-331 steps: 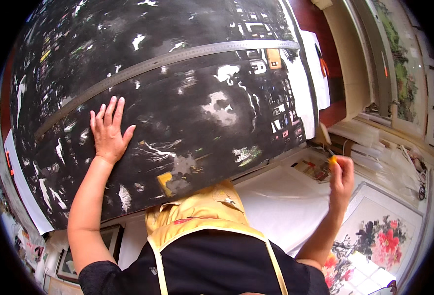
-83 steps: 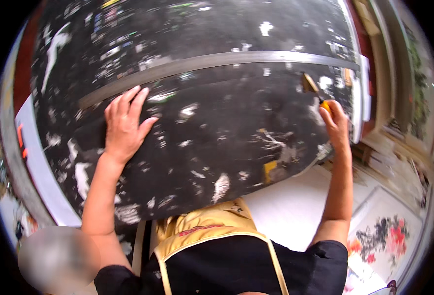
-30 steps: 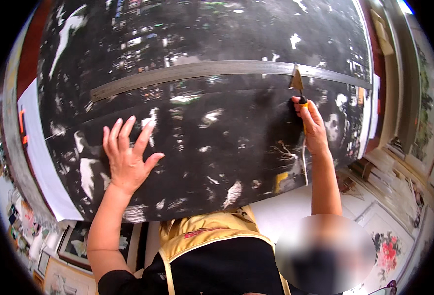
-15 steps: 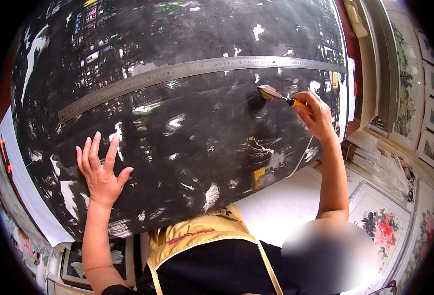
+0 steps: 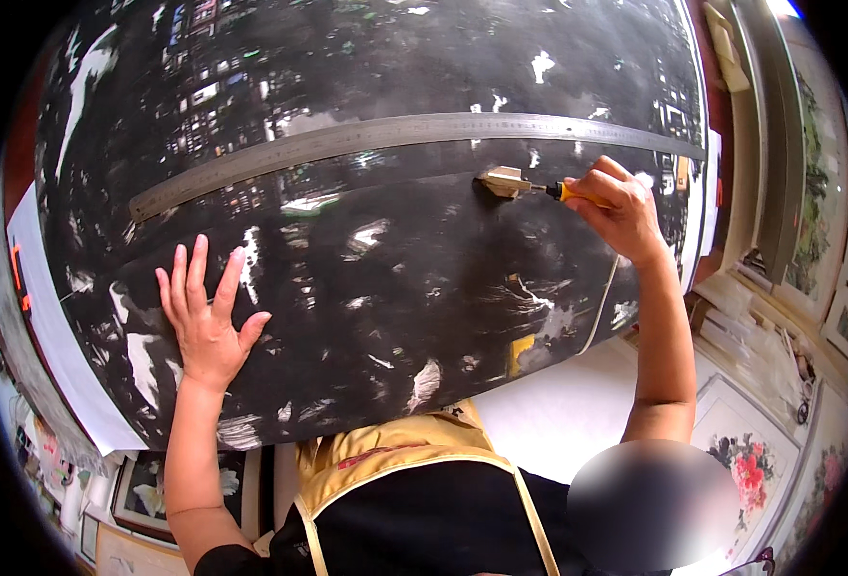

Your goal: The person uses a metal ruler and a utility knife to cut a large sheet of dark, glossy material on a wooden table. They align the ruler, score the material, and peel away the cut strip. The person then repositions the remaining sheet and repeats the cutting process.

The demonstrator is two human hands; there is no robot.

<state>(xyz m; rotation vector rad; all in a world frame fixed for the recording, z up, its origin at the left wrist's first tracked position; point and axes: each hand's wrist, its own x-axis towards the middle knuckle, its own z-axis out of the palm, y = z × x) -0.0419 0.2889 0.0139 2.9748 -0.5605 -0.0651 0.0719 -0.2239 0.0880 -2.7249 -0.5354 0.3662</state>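
Observation:
A large dark ink painting [image 5: 424,230] with white and grey patches spreads over the table before me. My left hand [image 5: 208,322] lies on its left part, fingers spread, holding nothing. On the right, my right hand [image 5: 623,206] is closed round the yellow handle of a small tacking iron [image 5: 507,182]. The iron's flat metal head points left and rests on the painting, at a faint line running across it. From beneath my right hand a white cord [image 5: 601,302] trails toward the near edge. Beyond both hands, a long steel ruler [image 5: 414,130] lies across the painting.
White paper [image 5: 64,365] with an orange-and-black cutter [image 5: 21,278] borders the left side. Below right stands a framed picture of pink flowers [image 5: 750,470]; more pictures and rolled sheets line the right. A yellow apron [image 5: 395,437] meets the table's near edge.
The tacking iron has slid left along the faint line, my right hand moving with it. My left hand stays nearly in place on the painting. The whole view has shifted slightly.

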